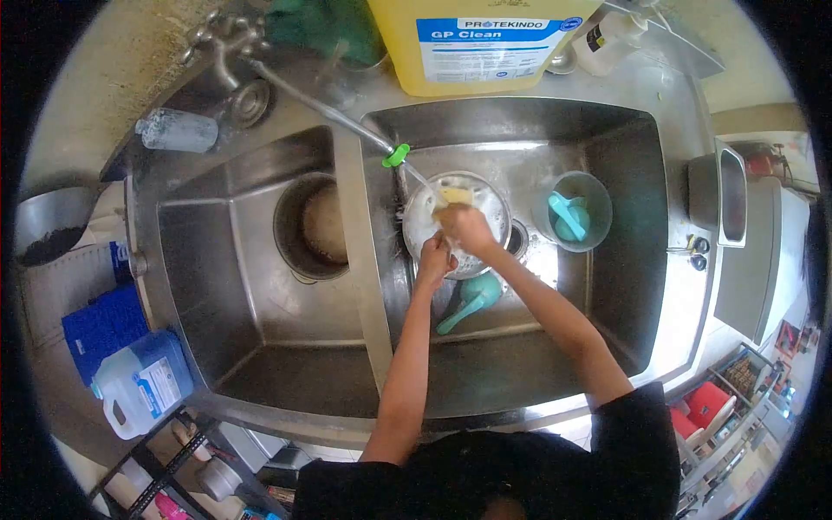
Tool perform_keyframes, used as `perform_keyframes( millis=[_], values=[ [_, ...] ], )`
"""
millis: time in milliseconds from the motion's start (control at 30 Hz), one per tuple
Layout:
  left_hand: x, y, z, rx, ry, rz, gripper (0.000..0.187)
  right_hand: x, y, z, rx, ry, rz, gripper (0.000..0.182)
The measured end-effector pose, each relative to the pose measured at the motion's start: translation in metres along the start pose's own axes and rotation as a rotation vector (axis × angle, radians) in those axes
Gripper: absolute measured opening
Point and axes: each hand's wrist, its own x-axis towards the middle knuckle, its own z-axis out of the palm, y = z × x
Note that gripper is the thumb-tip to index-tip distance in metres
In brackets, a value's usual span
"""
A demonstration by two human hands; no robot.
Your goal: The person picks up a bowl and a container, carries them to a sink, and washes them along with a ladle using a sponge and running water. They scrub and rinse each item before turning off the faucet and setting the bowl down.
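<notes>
In the right sink basin stands a round metal bowl (416,227) with white suds in it. Above the bowl, my right hand (468,230) is closed, slightly blurred, with a yellowish sponge (457,198) at its fingers. Close below it, my left hand (436,263) has its fingers curled at the bowl's near rim; what they hold is hidden. A teal ladle-shaped scoop (475,299) lies on the sink floor beside the bowl. The tap spout (329,111), with a green clip (396,156), reaches over the basin and water runs from it into the bowl.
A clear tub (602,212) with teal scoops stands to the right. The left basin holds a metal pot (290,227). Behind the sink stands a yellow jerrycan (481,74); a bluish jug (143,381) is at the left. A steel divider (360,260) separates the basins.
</notes>
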Motion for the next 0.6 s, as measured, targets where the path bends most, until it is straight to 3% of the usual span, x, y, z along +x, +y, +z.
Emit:
perform_keyframes(
  millis=[67,100,200,333,433,533,600],
  values=[
    [-0.012,0.003,0.009,0.112,0.001,0.026,0.020,0.008,0.020,-0.002,-0.093,-0.131,0.207,0.014],
    [-0.017,0.004,0.013,0.174,-0.003,0.041,0.021,0.019,0.037,-0.003,-0.209,-0.315,0.417,0.013],
    [-0.019,-0.001,0.013,0.246,0.072,0.141,0.022,0.028,0.029,-0.040,0.157,0.122,0.481,0.009],
    [-0.016,-0.003,0.010,0.309,0.110,0.028,0.021,-0.007,-0.024,-0.036,0.149,0.062,-0.069,0.011],
    [-0.026,-0.005,0.010,0.186,0.088,0.064,0.023,0.006,-0.029,-0.030,-0.059,-0.220,0.136,0.011],
    [-0.043,-0.004,0.008,0.315,0.060,0.090,0.025,0.036,0.017,-0.009,-0.311,-0.475,0.520,0.013],
    [-0.051,0.004,0.008,0.341,0.043,0.056,0.026,0.035,0.048,-0.011,-0.087,-0.221,0.679,0.020]
  ],
)
